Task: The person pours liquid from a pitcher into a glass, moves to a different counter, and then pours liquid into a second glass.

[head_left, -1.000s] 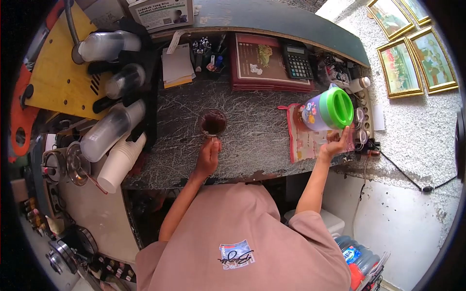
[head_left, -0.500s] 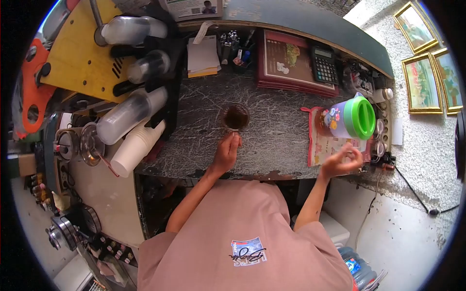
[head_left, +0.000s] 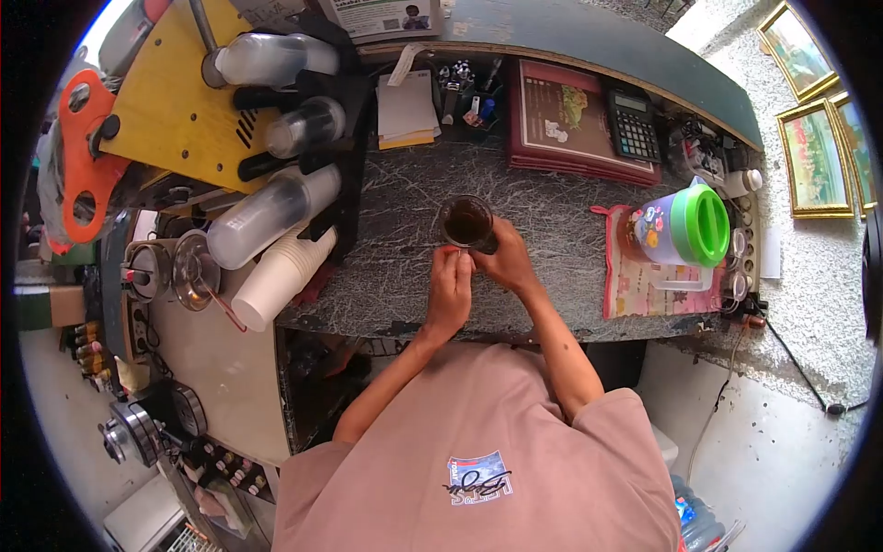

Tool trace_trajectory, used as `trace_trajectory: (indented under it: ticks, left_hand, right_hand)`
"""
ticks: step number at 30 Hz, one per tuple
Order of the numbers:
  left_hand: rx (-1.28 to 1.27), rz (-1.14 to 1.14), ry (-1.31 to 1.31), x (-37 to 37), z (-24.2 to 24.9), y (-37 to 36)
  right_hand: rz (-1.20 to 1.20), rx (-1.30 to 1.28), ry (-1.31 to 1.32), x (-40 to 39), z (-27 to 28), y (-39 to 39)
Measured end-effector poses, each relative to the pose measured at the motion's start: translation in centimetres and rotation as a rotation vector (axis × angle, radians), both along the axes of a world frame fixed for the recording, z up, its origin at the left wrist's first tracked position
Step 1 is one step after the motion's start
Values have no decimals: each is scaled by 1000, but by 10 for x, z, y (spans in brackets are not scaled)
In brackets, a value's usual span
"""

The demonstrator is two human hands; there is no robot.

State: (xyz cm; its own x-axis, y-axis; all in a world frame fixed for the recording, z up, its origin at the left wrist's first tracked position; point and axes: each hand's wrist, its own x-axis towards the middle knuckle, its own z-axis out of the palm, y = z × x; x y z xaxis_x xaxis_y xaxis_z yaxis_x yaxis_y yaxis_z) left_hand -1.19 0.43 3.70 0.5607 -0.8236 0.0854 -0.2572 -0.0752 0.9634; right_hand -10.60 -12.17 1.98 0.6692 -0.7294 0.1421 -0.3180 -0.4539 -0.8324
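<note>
A clear glass mug (head_left: 464, 221) of dark liquid stands on the scratched dark counter (head_left: 543, 221) in front of me. My left hand (head_left: 449, 293) is closed at its near side, fingers pinched on the handle. Against the mug's right side, my right hand (head_left: 509, 260) is curled, its fingertips partly hidden behind the glass. Off to the right, a pitcher (head_left: 651, 225) with a green lid (head_left: 706, 225) rests on a pink patterned cloth (head_left: 635, 293), apart from both hands.
Stacked paper cups (head_left: 276, 285) and plastic cups (head_left: 267, 221) jut from a holder at left. Along the back lie note papers (head_left: 407, 106), red-brown menu books (head_left: 575, 115) and a calculator (head_left: 633, 124). Framed pictures (head_left: 814, 166) lean at right.
My right hand has come left from near the pitcher to the mug's right side. The left hand stays at the handle. The whole view has shifted slightly.
</note>
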Motion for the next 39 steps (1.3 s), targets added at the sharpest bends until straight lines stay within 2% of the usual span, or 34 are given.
trace_trajectory:
  ticks: [2, 9, 12, 21, 29, 32, 34, 37, 39]
  left_hand:
    - [19, 5, 83, 4, 3, 0]
    - [4, 123, -19, 38, 0, 5]
    - [62, 158, 53, 56, 3, 8]
    - [65, 287, 13, 103, -2, 15]
    - [67, 282, 27, 126, -14, 23]
    - [72, 292, 123, 121, -6, 25]
    - [84, 296, 196, 115, -6, 25]
    - [56, 323, 137, 102, -13, 35]
    - [70, 340, 141, 92, -17, 45]
  right_hand:
    - [31, 15, 9, 3, -3, -1]
    - [68, -69, 9, 43, -12, -3]
    - [82, -84, 11, 64, -14, -1]
    - [87, -91, 22, 116, -7, 12]
    - [96, -82, -16, 133, -21, 22]
    - [85, -104, -41, 118, -34, 30]
    - [132, -60, -159, 95, -29, 37]
    - [173, -32, -44, 24, -6, 49]
    - [86, -33, -79, -32, -6, 54]
